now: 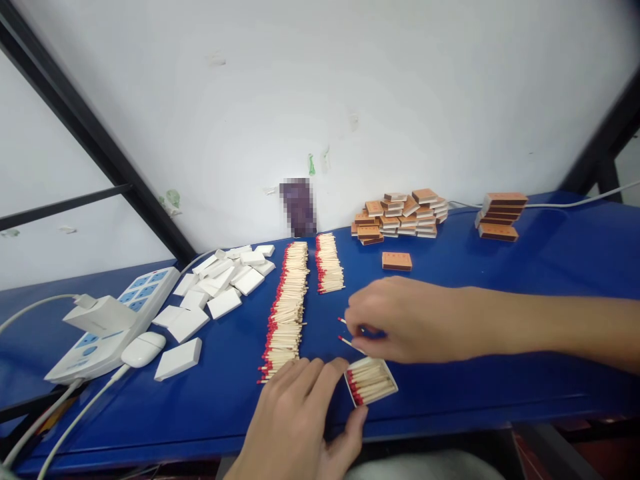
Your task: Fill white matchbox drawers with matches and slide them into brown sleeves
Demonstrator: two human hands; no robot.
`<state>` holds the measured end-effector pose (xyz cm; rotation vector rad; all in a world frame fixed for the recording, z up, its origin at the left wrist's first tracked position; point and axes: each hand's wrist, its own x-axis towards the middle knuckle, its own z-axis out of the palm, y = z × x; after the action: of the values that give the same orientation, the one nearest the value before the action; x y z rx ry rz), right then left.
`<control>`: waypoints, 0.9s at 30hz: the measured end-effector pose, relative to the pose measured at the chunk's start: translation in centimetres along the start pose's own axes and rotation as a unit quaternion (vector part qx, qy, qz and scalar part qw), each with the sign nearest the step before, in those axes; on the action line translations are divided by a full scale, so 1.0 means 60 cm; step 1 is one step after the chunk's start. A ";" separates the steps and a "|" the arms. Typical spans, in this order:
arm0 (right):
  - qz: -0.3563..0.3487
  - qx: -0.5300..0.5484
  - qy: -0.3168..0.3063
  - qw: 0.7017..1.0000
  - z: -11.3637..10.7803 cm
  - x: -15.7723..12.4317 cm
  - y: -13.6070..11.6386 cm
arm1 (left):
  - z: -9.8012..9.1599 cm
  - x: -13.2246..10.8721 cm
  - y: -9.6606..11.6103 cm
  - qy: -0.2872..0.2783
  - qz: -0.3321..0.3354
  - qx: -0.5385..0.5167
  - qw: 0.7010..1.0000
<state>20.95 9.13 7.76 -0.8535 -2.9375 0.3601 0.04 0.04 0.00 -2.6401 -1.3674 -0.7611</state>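
Observation:
My left hand (305, 417) grips a small white matchbox tray (389, 371) at its left end, between thumb and fingers. Inside the tray lie several matches (370, 381), red heads to the left. Just above and behind the tray, my right hand (393, 320) is closed in a pinch. A red-headed match (347, 341) sticks out from its fingertips, and a second match head (341, 320) shows by the index finger. A long row of matches (287, 300) runs back from my left hand. A shorter row of matches (330, 263) lies to its right.
White inner trays (223, 303) are heaped at left, beside a power strip (150, 283) with a charger (103, 317) and a white case (143, 349). Orange matchbox sleeves (400, 222) are piled by the wall; one sleeve (397, 261) lies apart. Stacked boxes (500, 217) stand right.

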 end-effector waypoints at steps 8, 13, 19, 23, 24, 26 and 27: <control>0.050 0.000 0.027 0.998 0.036 0.024 0.038 | -0.001 0.002 -0.002 0.018 0.016 -0.004 1.000; 0.040 0.000 0.016 0.999 0.033 0.030 0.053 | 0.000 0.002 -0.001 0.028 0.019 -0.002 0.999; 0.017 0.023 -0.048 0.998 0.015 0.024 0.044 | -0.002 0.005 0.000 0.032 0.017 0.007 0.999; 0.004 0.054 -0.100 0.993 0.007 0.015 0.040 | -0.001 0.006 0.001 0.027 0.014 0.009 0.999; 0.008 0.052 -0.109 0.993 0.006 0.013 0.039 | 0.000 0.007 0.001 0.030 0.015 0.008 0.999; 0.022 0.032 -0.124 0.992 0.005 0.011 0.039 | 0.000 0.007 0.002 0.033 0.019 0.006 0.999; 0.028 0.015 -0.129 0.991 0.005 0.010 0.039 | 0.000 0.007 0.002 0.035 0.021 0.005 0.999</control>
<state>21.65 11.32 6.89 -0.9552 -3.1354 0.5577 0.32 0.28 0.20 -2.5998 -1.2914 -0.8309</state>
